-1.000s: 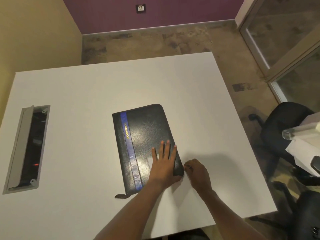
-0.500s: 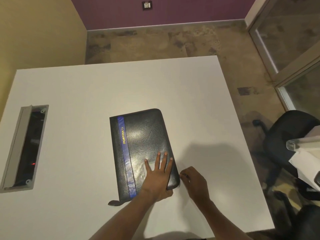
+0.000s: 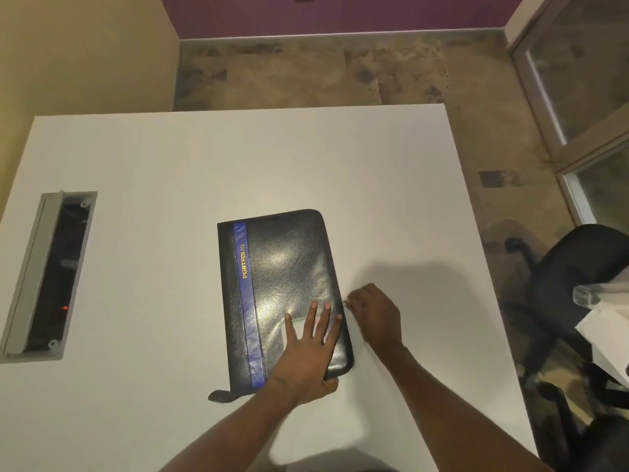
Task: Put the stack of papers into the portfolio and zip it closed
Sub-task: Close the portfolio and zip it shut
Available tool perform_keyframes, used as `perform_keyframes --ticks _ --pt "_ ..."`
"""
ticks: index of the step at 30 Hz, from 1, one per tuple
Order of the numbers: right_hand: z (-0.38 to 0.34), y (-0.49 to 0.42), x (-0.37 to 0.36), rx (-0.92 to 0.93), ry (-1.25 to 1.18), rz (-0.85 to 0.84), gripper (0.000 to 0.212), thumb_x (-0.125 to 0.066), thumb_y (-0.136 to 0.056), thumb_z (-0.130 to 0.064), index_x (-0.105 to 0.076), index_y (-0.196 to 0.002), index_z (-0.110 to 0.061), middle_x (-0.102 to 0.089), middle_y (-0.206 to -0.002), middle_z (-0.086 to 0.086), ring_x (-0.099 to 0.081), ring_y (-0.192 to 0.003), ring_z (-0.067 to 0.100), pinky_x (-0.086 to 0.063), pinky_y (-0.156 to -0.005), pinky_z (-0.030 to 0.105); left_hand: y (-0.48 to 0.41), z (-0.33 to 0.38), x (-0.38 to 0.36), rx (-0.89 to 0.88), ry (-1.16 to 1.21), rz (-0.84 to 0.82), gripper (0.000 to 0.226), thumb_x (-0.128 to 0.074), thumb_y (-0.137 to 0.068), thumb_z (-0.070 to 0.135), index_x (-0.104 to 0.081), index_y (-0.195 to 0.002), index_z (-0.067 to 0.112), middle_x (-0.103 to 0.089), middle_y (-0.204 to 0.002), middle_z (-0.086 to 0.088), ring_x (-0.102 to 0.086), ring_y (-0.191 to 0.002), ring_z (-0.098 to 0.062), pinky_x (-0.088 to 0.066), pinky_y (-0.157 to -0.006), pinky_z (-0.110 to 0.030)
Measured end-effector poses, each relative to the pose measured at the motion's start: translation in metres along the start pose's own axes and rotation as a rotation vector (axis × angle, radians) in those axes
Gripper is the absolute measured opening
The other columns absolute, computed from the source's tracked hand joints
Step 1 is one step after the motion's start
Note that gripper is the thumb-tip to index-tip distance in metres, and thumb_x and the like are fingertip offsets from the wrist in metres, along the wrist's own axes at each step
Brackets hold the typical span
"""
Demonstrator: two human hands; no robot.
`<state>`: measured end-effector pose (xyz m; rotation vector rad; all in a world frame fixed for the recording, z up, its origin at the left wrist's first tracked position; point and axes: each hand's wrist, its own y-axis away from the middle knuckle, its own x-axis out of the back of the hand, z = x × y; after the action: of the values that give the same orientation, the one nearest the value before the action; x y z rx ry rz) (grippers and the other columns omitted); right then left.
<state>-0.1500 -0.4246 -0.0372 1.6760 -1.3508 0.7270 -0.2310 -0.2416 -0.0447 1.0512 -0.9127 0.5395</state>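
Head view: left hand [image 3: 308, 349] presses flat on portfolio [image 3: 282, 267]; right hand [image 3: 374, 315] pinches zipper pull [image 3: 346, 303] at its 3 o'clock edge; hurried pulling could snag papers.

Left hand [image 3: 308, 349] lies flat (fingers spread); right hand [image 3: 374, 315] pinches zip pull [image 3: 346, 303].
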Motion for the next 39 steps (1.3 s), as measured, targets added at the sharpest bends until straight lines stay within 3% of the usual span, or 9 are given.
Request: perform_keyframes --ticks 7,13,20,26,29,33,39 --pt "-0.014 -0.053 0.002 0.005 -0.037 0.003 0.015 -0.064 -0.096 -0.036 -0.076 -0.093 -0.026 -0.064 -0.098 -0.005 -0.066 -0.088 0.018 -0.054 -0.075 0.038 0.000 -0.001 -0.002 -0.009 0.016 0.012 0.121 -0.063 -0.073 0.063 -0.008 -0.167 0.011 -0.004 -0.175 -0.022 0.002 -0.160 -0.049 -0.007 -0.111 -0.085" --pt "-0.023 -0.096 0.003 0.037 -0.049 0.021 0.012 -0.069 -0.093 -0.031 -0.078 -0.094 -0.023 -0.067 -0.097 -0.003 -0.067 -0.087 0.020 -0.055 -0.075 0.039 0.000 -0.005 -0.005 -0.025 0.013 0.004 0.117 -0.064 -0.077 0.063 -0.010 -0.167 0.013 -0.005 -0.174 -0.024 0.005 -0.159 -0.051 -0.001 -0.112 -0.086" --pt "-0.029 -0.136 0.002 0.002 -0.108 0.080 0.010 -0.070 -0.093 -0.034 -0.075 -0.092 -0.026 -0.067 -0.096 -0.007 -0.067 -0.084 0.016 -0.054 -0.072 0.035 0.003 -0.017 -0.008 -0.050 0.027 -0.001 0.120 -0.070 -0.069 0.059 -0.015 -0.165 0.012 -0.004 -0.174 -0.024 -0.001 -0.160 -0.050 -0.004 -0.112 -0.086" --pt "-0.028 -0.138 -0.005 -0.023 -0.156 0.095 0.008 -0.070 -0.093 -0.034 -0.073 -0.091 -0.027 -0.067 -0.094 -0.008 -0.065 -0.080 0.015 -0.053 -0.072 0.035 -0.004 -0.027 0.000 -0.112 0.092 0.146 0.099 -0.035 -0.093 0.081 -0.020 -0.166 0.015 -0.018 -0.173 -0.019 -0.011 -0.161 -0.043 -0.016 -0.116 -0.079" --pt "-0.027 -0.138 -0.006 -0.011 -0.158 0.092 0.008 -0.070 -0.093 -0.033 -0.072 -0.091 -0.026 -0.067 -0.094 -0.007 -0.064 -0.079 0.014 -0.050 -0.071 0.033 -0.034 -0.046 0.028 0.008 0.146 0.258 0.088 -0.041 -0.098 0.069 -0.022 -0.165 0.015 -0.020 -0.174 -0.013 -0.014 -0.162 -0.036 -0.024 -0.120 -0.072" --pt "-0.024 -0.140 -0.007 -0.002 -0.140 0.084 0.008 -0.069 -0.095 -0.034 -0.071 -0.091 -0.027 -0.065 -0.089 -0.009 -0.057 -0.074 0.009 -0.043 -0.068 0.028 -0.093 -0.095 0.077 0.241 0.244 0.371 0.074 -0.039 -0.105 0.053 -0.022 -0.165 0.012 -0.018 -0.174 -0.012 -0.009 -0.163 -0.036 -0.018 -0.125 -0.069" --pt "-0.019 -0.140 -0.011 0.004 -0.147 0.117 0.008 -0.069 -0.095 -0.034 -0.071 -0.091 -0.029 -0.067 -0.088 -0.011 -0.057 -0.073 0.007 -0.044 -0.067 0.027 -0.153 -0.156 0.111 0.468 0.356 0.335 0.070 -0.034 -0.108 0.047 -0.015 -0.166 0.011 -0.002 -0.176 -0.013 0.006 -0.163 -0.035 -0.005 -0.128 -0.067"
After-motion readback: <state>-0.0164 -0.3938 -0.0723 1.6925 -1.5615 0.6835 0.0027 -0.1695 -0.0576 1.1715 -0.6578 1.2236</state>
